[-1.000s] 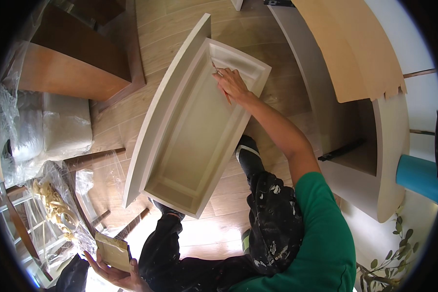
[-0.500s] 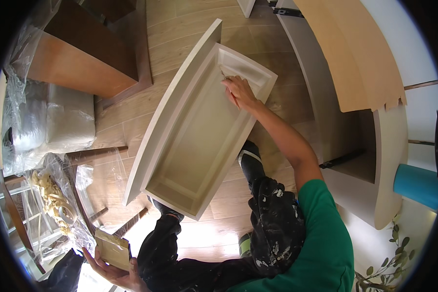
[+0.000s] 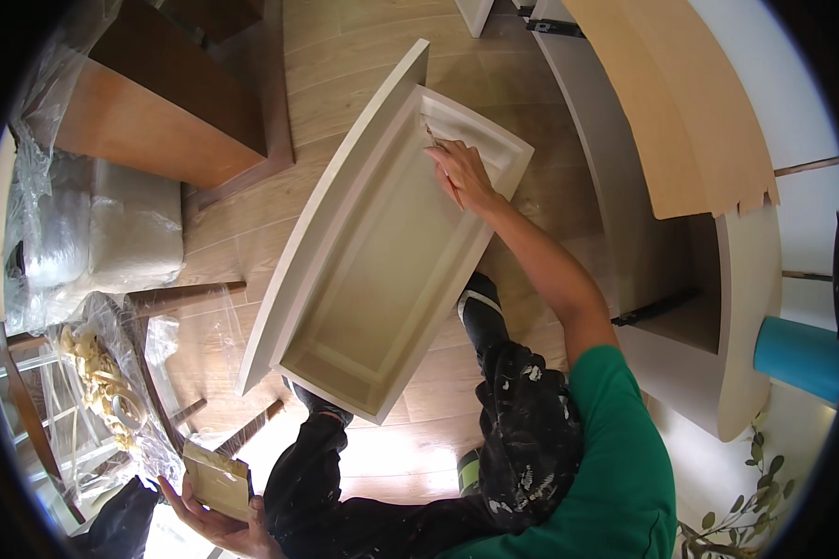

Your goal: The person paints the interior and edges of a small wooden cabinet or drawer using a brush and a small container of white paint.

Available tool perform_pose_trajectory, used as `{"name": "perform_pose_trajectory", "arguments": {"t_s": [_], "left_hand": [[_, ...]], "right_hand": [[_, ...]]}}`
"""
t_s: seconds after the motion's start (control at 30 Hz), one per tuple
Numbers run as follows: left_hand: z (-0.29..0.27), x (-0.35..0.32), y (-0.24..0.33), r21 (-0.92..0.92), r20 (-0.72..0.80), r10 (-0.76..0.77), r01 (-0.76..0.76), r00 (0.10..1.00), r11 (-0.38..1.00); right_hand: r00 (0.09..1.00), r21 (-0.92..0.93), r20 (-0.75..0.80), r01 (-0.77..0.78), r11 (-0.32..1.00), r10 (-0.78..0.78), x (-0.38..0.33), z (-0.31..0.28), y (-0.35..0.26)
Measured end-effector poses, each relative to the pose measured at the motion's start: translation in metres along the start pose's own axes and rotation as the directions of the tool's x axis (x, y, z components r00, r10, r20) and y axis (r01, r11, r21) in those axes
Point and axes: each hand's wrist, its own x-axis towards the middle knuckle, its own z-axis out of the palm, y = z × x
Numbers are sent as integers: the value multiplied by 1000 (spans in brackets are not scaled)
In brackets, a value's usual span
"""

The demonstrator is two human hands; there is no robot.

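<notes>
A pale drawer [image 3: 382, 252] with a long front panel [image 3: 331, 200] lies slanted before me, its open side up. My right hand [image 3: 466, 177] reaches into its far end, closed round a thin paintbrush [image 3: 453, 189] with a reddish-brown handle. The brush tip is at the inner corner near the far wall; its bristles are too small to make out. At the lower left, my left hand [image 3: 219, 526] holds a small box-like container [image 3: 216, 480] with beige inside, the thumb at one side and the fingers underneath.
Brown wooden furniture [image 3: 168, 112] and plastic-wrapped pieces [image 3: 130, 224] stand left. A wrapped chair frame [image 3: 144, 373] holds crumpled tape [image 3: 103, 373]. On the right is a pale cabinet [image 3: 662, 363] with a black drawer runner [image 3: 657, 307], brown board [image 3: 680, 112] and teal cylinder [image 3: 797, 361]. Leafy branches [image 3: 746, 503] are lower right.
The right hand has shifted very slightly right with the paintbrush, still at the far end. The drawer sits a few pixels over in the picture; the left hand and container look almost unmoved.
</notes>
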Motion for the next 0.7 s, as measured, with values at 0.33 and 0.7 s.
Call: {"name": "perform_pose_trajectory", "arguments": {"t_s": [0.33,0.7], "left_hand": [[-1,3,-1,30,-7,46,-46,999,998],[2,0,-1,-125,-21,36,-38,999,991]], "right_hand": [[991,-81,-130,2,997,-12,7,-30,-28],[944,31,-328,49,998,-36,-20,-88,-75]]}}
